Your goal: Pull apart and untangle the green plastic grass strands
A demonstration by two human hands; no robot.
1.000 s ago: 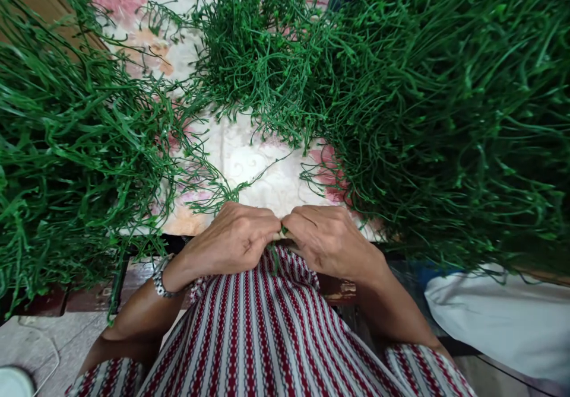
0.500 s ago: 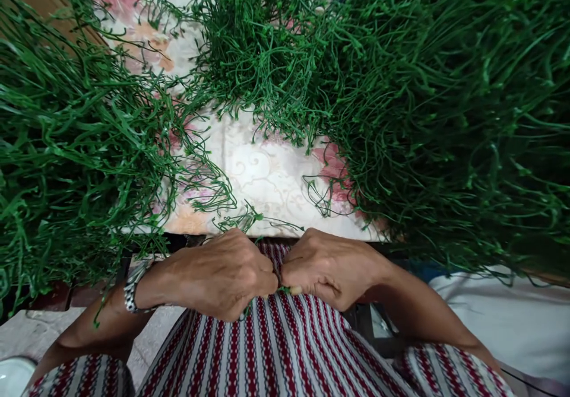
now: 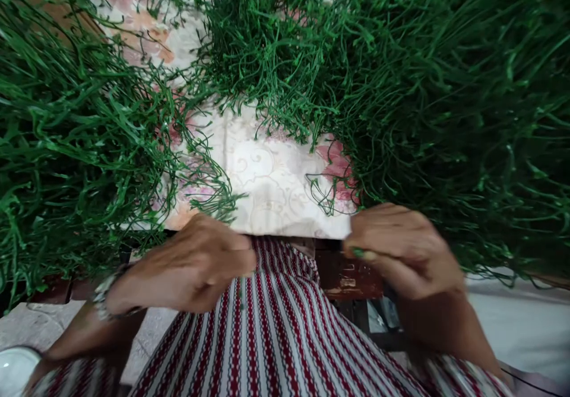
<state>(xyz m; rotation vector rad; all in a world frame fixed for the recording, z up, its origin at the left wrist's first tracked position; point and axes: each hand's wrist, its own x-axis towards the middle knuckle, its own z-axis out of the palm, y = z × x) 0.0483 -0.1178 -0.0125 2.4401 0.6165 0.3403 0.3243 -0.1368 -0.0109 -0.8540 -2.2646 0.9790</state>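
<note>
My left hand point(image 3: 200, 263) is closed in front of the table edge, with thin green stems point(image 3: 227, 206) showing just above its knuckles and one stem end hanging below the fingers. Apart from it, to the right, my right hand point(image 3: 403, 248) pinches a small bit of green stem point(image 3: 357, 252) between thumb and forefinger. Both hands are somewhat blurred. The stems are thin and curly with small bud-like tips; whether they are real or plastic I cannot tell.
A floral tablecloth point(image 3: 262, 165) covers the table. Big heaps of green stems lie at the left point(image 3: 80, 142), far middle point(image 3: 276, 53) and right point(image 3: 454, 112). A few loose stems point(image 3: 327, 195) lie near the front edge. A white round container point(image 3: 18, 370) is at lower left.
My hands were together at the lap, touching the stems; now they have parted. The right hand has moved far right and up, the left a little to the left.
</note>
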